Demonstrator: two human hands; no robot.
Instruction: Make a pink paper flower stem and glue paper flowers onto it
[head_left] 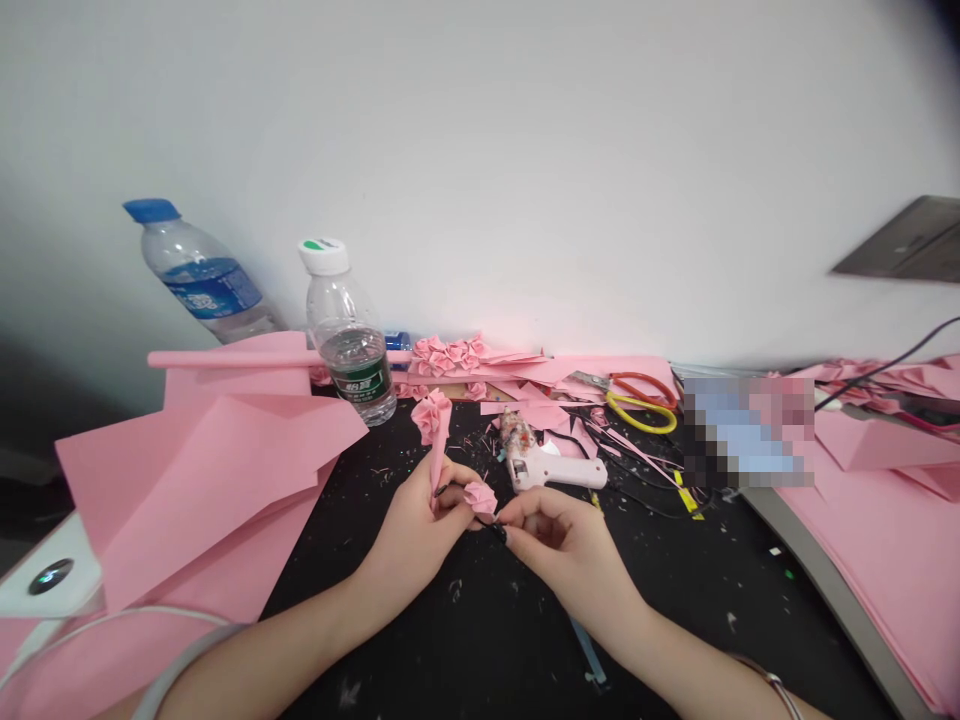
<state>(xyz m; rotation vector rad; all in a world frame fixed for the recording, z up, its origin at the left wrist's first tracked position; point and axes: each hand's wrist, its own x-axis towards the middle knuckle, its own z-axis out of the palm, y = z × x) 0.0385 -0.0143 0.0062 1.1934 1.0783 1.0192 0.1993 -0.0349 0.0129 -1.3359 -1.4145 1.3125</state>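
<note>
Near the middle of the black table, my left hand (420, 520) is closed around a pink paper stem topped by a folded paper rose (431, 415). A smaller pink rose (480, 498) sits between my two hands, by the left thumb and fingertips. My right hand (559, 535) pinches a thin black piece (498, 531) just below and right of that small rose. What the black piece joins to is too small to tell. Just behind my right hand lies a white glue gun (559, 468) with a stained front end.
Two water bottles, one with a blue cap (210, 280) and one with a white cap (352, 350), stand left. Pink sheets (210, 480) cover the left side. Scissors (641, 400), scraps and black cables lie behind. More pink paper (885, 540) is at right.
</note>
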